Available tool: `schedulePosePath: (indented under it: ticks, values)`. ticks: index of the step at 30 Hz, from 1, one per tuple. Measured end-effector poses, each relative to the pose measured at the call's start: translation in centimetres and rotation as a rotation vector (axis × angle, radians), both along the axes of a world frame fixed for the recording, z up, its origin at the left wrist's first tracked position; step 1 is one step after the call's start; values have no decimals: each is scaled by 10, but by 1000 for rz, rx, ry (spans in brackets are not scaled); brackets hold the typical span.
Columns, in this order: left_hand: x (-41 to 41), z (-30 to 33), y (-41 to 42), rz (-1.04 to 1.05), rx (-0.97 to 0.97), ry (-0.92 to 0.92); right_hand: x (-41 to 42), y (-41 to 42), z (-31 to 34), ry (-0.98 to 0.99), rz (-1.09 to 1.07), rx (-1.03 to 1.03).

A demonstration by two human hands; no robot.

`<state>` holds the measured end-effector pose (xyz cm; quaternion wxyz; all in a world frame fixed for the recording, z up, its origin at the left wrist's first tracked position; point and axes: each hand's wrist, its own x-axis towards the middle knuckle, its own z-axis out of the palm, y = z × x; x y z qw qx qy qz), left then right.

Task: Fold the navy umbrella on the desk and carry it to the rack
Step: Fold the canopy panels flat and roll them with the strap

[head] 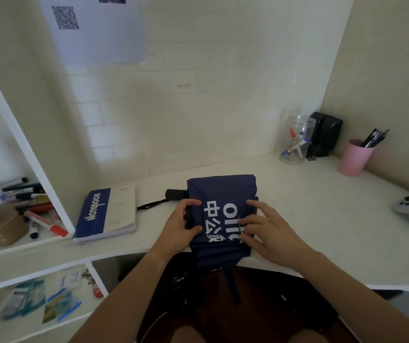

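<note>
Right at the near edge of the white tabletop (297,194) lies the navy umbrella (220,194), collapsed, its cloth gathered into a flat bundle whose lower end hangs over the edge. White print runs sideways across the cloth: Chinese characters, of which "中公" can be read, beside large Latin letters partly covered by fingers. The black handle (175,194) sticks out on the left, its wrist strap (150,204) trailing across the tabletop. The left hand (182,225) is curled around the umbrella's left side, thumb and fingers closed on the cloth. The right hand (265,230) lies on top with fingers spread, its tips pressing the cloth at the print. Left of the umbrella sits a blue and cream book (108,212) marked "Notebook". A pink cup (354,158) of pens stands at the far right, near a clear jar (297,141) of markers. On the wall hangs a sheet of paper (94,28) with a QR code.
</note>
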<state>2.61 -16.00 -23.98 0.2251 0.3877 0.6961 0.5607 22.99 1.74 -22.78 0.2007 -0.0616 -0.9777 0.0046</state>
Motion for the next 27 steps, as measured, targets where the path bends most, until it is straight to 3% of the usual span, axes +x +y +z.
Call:
schedulePosePath:
  ticks: [3, 6, 9, 12, 14, 17, 19, 23, 27]
  values:
    - [-4, -2, -5, -87, -15, 52, -8, -5, -5, -10, -26, -49]
    - [-5, -4, -10, -133, -59, 245, -6, -4, -12, -41, -38, -183]
    - [-7, -7, -15, -49, -196, 571, -1, -1, -12, -48, -12, -217]
    - [-7, -10, -23, 69, -325, 1018, 4, 1, -9, -51, 18, -207]
    - [-5, -9, -26, 38, -321, 1239, 7, 4, -8, -77, 7, -199]
    - [-2, -2, -22, -119, -218, 1424, 12, 5, -10, -136, -6, -211]
    - [-3, 1, -18, -249, -223, 1447, 14, 4, -8, -179, -13, -221]
    - [-3, 3, -16, -453, -398, 1244, -4, 7, 25, -290, -40, -265]
    - [-5, 7, -5, -493, -399, 1183, -72, 45, 67, 28, -178, -246]
